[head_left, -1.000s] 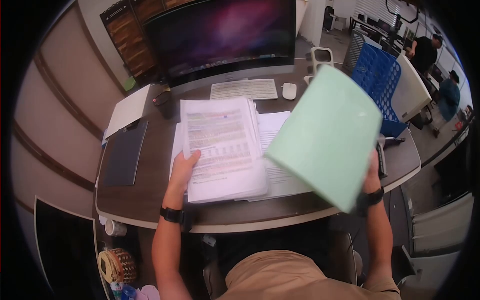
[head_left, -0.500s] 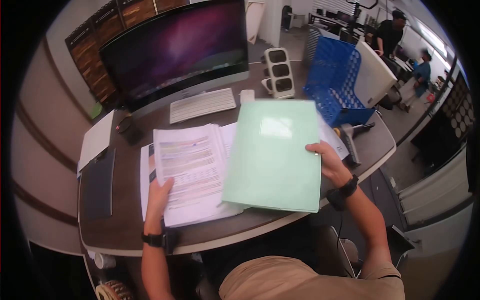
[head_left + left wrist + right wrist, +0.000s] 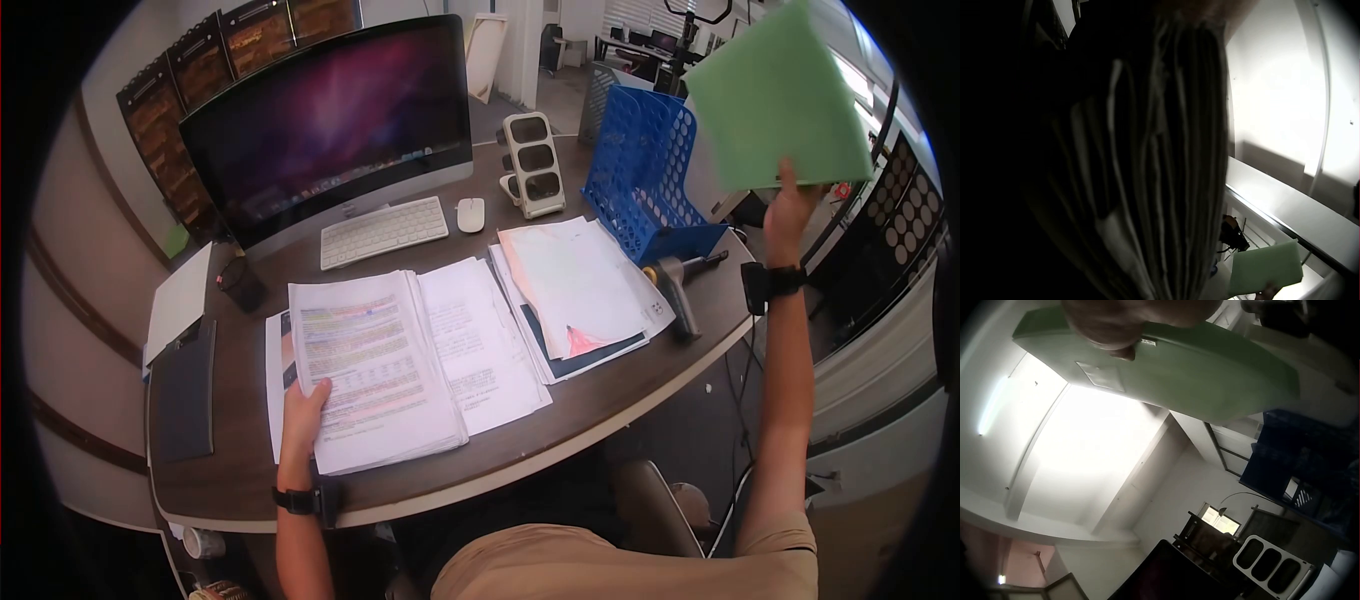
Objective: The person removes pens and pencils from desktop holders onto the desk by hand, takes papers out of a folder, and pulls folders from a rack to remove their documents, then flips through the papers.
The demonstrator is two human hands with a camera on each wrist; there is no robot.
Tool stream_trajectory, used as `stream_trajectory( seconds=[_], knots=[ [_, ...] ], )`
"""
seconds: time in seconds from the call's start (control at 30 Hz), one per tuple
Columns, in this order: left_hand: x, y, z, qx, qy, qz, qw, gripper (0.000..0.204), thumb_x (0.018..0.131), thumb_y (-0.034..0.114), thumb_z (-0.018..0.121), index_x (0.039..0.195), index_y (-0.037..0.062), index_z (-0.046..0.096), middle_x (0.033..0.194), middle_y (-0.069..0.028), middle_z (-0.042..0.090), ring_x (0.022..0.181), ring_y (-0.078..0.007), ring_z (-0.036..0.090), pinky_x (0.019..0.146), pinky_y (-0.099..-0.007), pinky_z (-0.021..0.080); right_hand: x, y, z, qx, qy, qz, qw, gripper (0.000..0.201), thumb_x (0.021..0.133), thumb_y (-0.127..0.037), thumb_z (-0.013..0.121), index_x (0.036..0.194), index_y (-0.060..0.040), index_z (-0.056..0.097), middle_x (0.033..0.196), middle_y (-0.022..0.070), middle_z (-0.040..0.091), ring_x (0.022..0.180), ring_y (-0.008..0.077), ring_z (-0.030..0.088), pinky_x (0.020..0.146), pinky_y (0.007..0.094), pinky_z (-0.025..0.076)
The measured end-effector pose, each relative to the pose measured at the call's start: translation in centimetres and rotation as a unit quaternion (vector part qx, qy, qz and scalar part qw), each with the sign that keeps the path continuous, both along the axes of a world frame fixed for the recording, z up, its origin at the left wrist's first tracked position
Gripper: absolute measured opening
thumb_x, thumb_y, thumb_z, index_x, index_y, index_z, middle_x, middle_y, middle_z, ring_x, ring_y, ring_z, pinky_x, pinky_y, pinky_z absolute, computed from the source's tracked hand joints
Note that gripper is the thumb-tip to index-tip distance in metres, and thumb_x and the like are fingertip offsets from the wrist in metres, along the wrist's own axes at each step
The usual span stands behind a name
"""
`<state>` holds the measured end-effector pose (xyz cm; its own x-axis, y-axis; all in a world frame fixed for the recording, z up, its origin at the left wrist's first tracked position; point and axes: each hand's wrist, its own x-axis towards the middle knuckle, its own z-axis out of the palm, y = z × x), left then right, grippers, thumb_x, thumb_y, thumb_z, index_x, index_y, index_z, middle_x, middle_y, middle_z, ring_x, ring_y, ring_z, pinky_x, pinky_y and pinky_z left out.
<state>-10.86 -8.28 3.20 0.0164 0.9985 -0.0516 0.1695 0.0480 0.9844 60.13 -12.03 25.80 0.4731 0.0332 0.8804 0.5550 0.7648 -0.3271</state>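
Note:
In the head view my right hand (image 3: pixel 790 220) holds a light green folder (image 3: pixel 780 100) by its lower edge, raised at the upper right beside the blue file rack (image 3: pixel 640 160). Close up in the right wrist view, the fingers of that hand (image 3: pixel 1138 322) lie over the folder (image 3: pixel 1210 375). My left hand (image 3: pixel 302 420) grips the left edge of a thick stack of printed sheets (image 3: pixel 375 390) on the desk, thumb on top. Dark sheet edges of this stack (image 3: pixel 1172 162) fill the left wrist view.
Right of the stack lie more printed sheets (image 3: pixel 480 350) and a pile of papers (image 3: pixel 575 280). Near the rack are a handheld scanner-like tool (image 3: pixel 680 295) and a white three-slot holder (image 3: pixel 535 165). Keyboard (image 3: pixel 385 232), mouse (image 3: pixel 470 214) and monitor (image 3: pixel 330 130) stand behind; a dark clipboard (image 3: pixel 185 395) lies left.
The right hand has carried the green folder from over the papers up and to the right, uncovering the papers beneath. The left hand keeps hold of the printed stack. The head view has shifted rightward.

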Motion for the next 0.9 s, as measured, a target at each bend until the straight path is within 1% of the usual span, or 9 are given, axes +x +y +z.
stream_trajectory(
  seconds=[0.1,0.37,0.43,0.5,0.63,0.7,0.73,0.8,0.9],
  knots=[
    [-0.1,0.0,0.0,0.002,0.007,-0.008,1.0,0.037,0.097,0.012,0.061,0.126,-0.0105,0.056,0.115,-0.0153,0.069,0.099,-0.0202,0.066,0.09,-0.0315,0.051,2.8,2.3,-2.7,-0.051,0.02,-0.039,0.998,0.05,0.089,-0.001,0.072,0.133,-0.0011,0.049,0.124,0.008,0.059,0.112,0.0194,0.057,0.096,0.034,0.045],
    [-0.1,0.0,-0.1,-0.007,-0.011,-0.011,1.0,0.037,0.097,0.01,0.06,0.128,-0.0091,0.056,0.117,-0.0141,0.068,0.102,-0.0195,0.064,0.093,-0.0315,0.049,3.6,5.9,-8.3,-0.187,0.084,-0.008,0.979,0.039,0.089,-0.007,0.071,0.123,-0.0006,0.053,0.114,0.0069,0.061,0.103,0.0177,0.058,0.091,0.0319,0.046],
    [-0.2,0.1,-0.2,-0.001,-0.017,-0.015,1.0,0.038,0.097,0.011,0.061,0.129,-0.0085,0.055,0.117,-0.0141,0.067,0.102,-0.0197,0.064,0.093,-0.0314,0.049,3.9,6.4,-8.8,-0.386,0.111,-0.036,0.915,0.043,0.087,-0.011,0.073,0.122,0.0006,0.053,0.112,0.0087,0.061,0.102,0.0187,0.059,0.089,0.0326,0.047],
    [-0.3,0.0,-0.2,0.007,0.002,-0.018,1.0,0.038,0.097,0.011,0.06,0.13,-0.0085,0.055,0.117,-0.0139,0.067,0.103,-0.0197,0.063,0.093,-0.0317,0.049,4.7,6.9,-9.5,-0.403,0.086,-0.011,0.911,0.05,0.084,-0.015,0.075,0.126,0.0025,0.052,0.117,0.0135,0.061,0.108,0.023,0.06,0.092,0.0348,0.048],
    [-0.2,0.1,-0.4,0.001,0.009,-0.009,1.0,0.038,0.098,0.012,0.058,0.129,-0.0085,0.055,0.118,-0.0136,0.067,0.103,-0.0192,0.063,0.093,-0.0319,0.049,5.6,6.9,-9.0,-0.32,0.015,-0.179,0.93,0.06,0.086,-0.017,0.074,0.135,0.0046,0.048,0.132,0.0203,0.057,0.124,0.0281,0.056,0.105,0.0377,0.043],
    [-0.8,0.3,-1.0,0.012,-0.001,-0.011,1.0,0.037,0.099,0.014,0.058,0.128,-0.0089,0.057,0.118,-0.0129,0.068,0.103,-0.0176,0.063,0.092,-0.0305,0.049,1.9,5.2,-8.2,-0.285,0.008,-0.087,0.955,0.054,0.091,-0.017,0.071,0.135,0.0028,0.048,0.132,0.0172,0.058,0.125,0.0261,0.056,0.104,0.0364,0.044],
    [-1.3,0.2,-1.2,0.007,0.007,0.004,1.0,0.037,0.099,0.014,0.058,0.128,-0.0089,0.057,0.118,-0.0129,0.068,0.103,-0.0176,0.063,0.092,-0.0305,0.049,-1.6,3.9,-7.5,-0.328,0.026,0.025,0.944,0.051,0.093,-0.018,0.069,0.136,0.0016,0.049,0.131,0.0153,0.058,0.124,0.0246,0.057,0.103,0.0361,0.045],
    [-1.1,0.4,-1.1,-0.005,-0.07,0.01,0.998,0.036,0.101,0.015,0.057,0.129,-0.0086,0.057,0.12,-0.0122,0.067,0.106,-0.0177,0.063,0.094,-0.03,0.048,-8.8,1.3,-6.8,-0.412,0.066,0.204,0.886,0.045,0.098,-0.025,0.064,0.135,-0.001,0.05,0.128,0.0105,0.059,0.12,0.0205,0.059,0.098,0.0358,0.048],
    [0.2,-0.5,1.1,0.024,-0.14,0.007,0.99,0.036,0.103,0.016,0.055,0.129,-0.0081,0.057,0.122,-0.0118,0.066,0.109,-0.018,0.062,0.096,-0.03,0.048,-17.4,-0.4,-8.9,-0.499,0.032,0.315,0.807,0.043,0.099,-0.025,0.062,0.133,-0.0006,0.052,0.12,0.012,0.063,0.11,0.0227,0.065,0.09,0.0349,0.054]
  ],
)
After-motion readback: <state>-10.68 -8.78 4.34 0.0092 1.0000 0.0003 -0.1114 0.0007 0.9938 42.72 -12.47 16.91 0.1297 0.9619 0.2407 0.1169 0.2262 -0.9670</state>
